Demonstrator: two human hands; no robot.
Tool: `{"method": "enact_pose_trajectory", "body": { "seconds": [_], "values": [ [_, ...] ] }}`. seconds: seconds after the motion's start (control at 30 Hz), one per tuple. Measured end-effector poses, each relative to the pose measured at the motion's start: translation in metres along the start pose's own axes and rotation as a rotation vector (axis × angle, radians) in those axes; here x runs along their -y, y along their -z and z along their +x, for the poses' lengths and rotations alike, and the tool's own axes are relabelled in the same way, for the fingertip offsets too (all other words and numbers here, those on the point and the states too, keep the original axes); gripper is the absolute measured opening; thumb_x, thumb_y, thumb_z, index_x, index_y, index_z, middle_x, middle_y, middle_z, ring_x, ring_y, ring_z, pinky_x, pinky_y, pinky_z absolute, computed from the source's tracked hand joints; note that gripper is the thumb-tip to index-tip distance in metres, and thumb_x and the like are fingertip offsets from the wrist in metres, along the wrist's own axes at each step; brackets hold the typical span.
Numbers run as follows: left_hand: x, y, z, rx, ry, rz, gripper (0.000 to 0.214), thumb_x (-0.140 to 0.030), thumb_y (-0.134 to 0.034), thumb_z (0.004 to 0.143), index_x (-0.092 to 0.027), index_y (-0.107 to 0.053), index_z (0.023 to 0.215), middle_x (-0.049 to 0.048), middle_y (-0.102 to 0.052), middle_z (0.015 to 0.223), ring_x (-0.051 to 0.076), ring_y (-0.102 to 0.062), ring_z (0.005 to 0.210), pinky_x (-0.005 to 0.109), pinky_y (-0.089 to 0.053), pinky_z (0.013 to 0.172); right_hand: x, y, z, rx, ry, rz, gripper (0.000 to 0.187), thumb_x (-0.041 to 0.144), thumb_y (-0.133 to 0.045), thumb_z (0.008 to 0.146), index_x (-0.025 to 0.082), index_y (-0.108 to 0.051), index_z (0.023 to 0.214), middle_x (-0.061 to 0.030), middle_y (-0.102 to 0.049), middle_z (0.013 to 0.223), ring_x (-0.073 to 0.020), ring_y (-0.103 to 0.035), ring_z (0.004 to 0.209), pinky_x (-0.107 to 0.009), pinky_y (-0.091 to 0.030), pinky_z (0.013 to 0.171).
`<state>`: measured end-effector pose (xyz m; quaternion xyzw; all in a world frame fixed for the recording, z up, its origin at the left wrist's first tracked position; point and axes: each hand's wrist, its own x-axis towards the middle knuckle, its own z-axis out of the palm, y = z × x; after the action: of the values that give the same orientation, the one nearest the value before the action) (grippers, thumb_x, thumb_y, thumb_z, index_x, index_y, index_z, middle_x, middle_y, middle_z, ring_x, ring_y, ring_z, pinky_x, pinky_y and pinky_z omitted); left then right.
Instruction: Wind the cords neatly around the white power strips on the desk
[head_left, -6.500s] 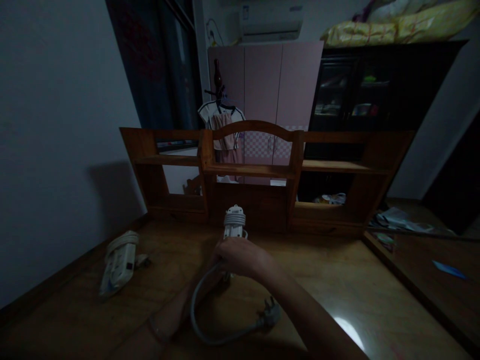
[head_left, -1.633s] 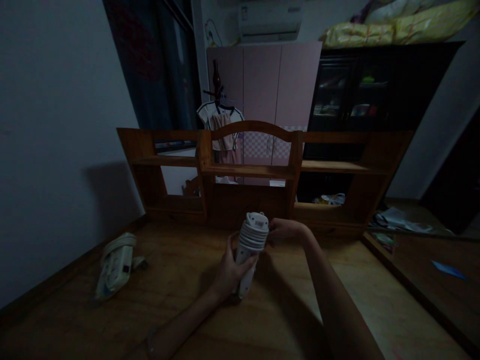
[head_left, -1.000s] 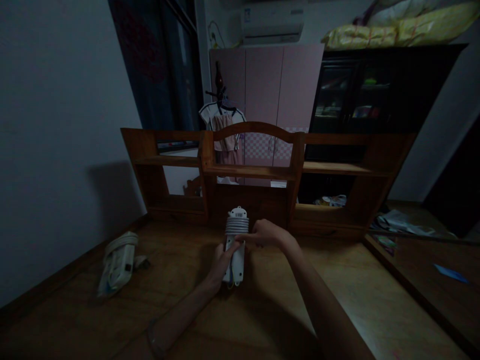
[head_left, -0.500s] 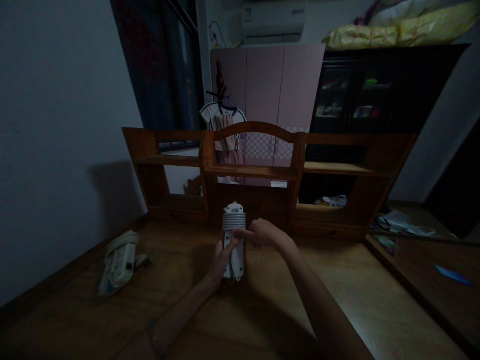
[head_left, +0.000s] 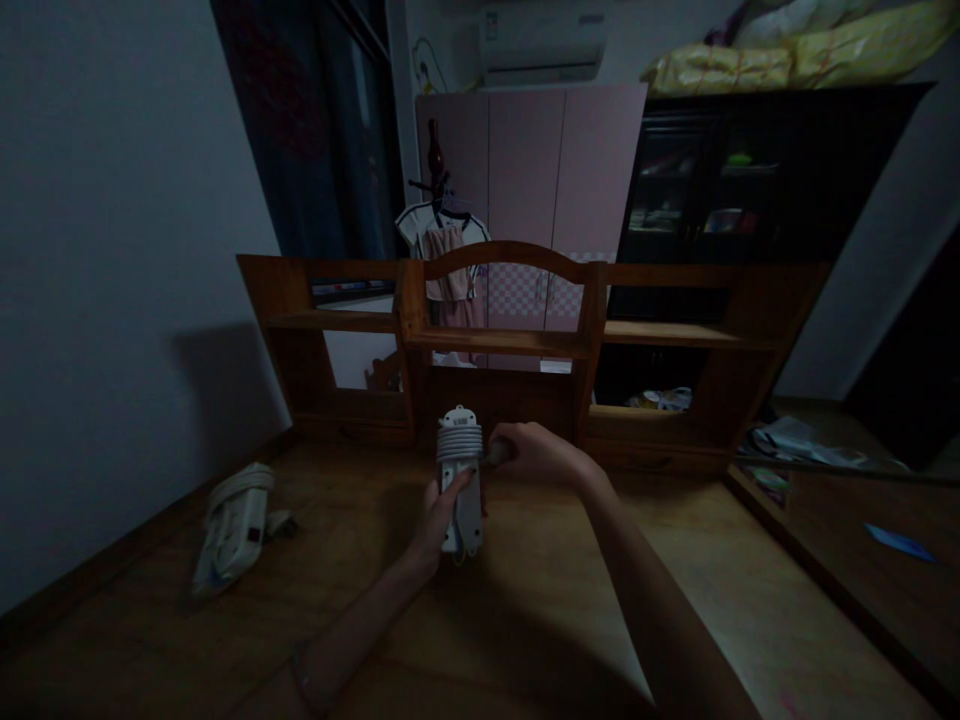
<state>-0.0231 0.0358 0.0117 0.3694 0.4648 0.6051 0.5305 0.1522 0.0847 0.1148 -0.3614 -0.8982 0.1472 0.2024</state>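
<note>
A white power strip is held upright over the wooden desk, its back with a barcode label towards me. My left hand grips its lower half, thumb across the back and fingers behind. A grey-white cord is wound in several turns round the upper part. Just right of these turns, my right hand is closed with bent fingers on a pale piece that looks like the cord's end; the plug itself is not clear. A second power strip, cord wrapped round its top, lies to the left.
A wooden shelf unit stands along the desk's far edge. A wall rises at the left. Beyond the desk's right border lie a blue flat item and plastic bags.
My right hand has moved off the front of the strip to its right side, with a pale piece now showing at its fingers. My left hand keeps its hold.
</note>
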Motion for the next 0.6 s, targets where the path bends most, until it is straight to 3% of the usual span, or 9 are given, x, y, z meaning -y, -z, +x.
{"method": "enact_pose_trajectory", "body": {
  "seconds": [0.17,0.27,0.47,0.6],
  "values": [
    [0.006,0.001,0.001,0.112,-0.037,-0.072,0.044,-0.051,-0.066,0.074,-0.014,-0.059,0.096,0.0049,-0.067,0.070,0.018,-0.065,0.055,0.027,-0.050,0.049,0.018,0.000,0.000,-0.132,0.069,0.009,0.030,0.023,-0.064,0.075,0.020,-0.060,0.105,-0.0014,-0.066,0.083,-0.0141,-0.059,0.072,-0.020,-0.036,0.060],
    [0.012,0.002,0.006,0.106,0.005,-0.136,0.045,-0.052,-0.065,0.075,-0.013,-0.060,0.098,0.0075,-0.069,0.075,0.020,-0.067,0.060,0.028,-0.052,0.052,0.015,-0.009,0.007,-0.176,0.068,0.078,0.037,0.025,-0.067,0.075,0.021,-0.058,0.110,-0.0012,-0.065,0.086,-0.0144,-0.059,0.074,-0.021,-0.038,0.063],
    [0.019,0.005,0.018,-0.066,0.005,-0.167,0.051,-0.052,-0.068,0.073,-0.015,-0.059,0.106,0.0066,-0.070,0.080,0.018,-0.067,0.062,0.026,-0.052,0.057,0.002,-0.060,0.030,-0.354,-0.066,0.265,0.029,0.028,-0.064,0.079,0.017,-0.062,0.106,-0.0075,-0.063,0.101,-0.0193,-0.060,0.091,-0.028,-0.045,0.079],
    [0.016,0.005,0.017,-0.052,-0.033,-0.202,0.054,-0.059,-0.060,0.078,-0.019,-0.057,0.114,0.0081,-0.069,0.103,0.019,-0.069,0.084,0.025,-0.054,0.068,0.012,-0.093,0.034,-0.424,-0.131,0.354,0.036,0.035,-0.054,0.087,0.024,-0.050,0.120,-0.0067,-0.060,0.112,-0.0192,-0.059,0.102,-0.031,-0.045,0.087]
  ]
}}
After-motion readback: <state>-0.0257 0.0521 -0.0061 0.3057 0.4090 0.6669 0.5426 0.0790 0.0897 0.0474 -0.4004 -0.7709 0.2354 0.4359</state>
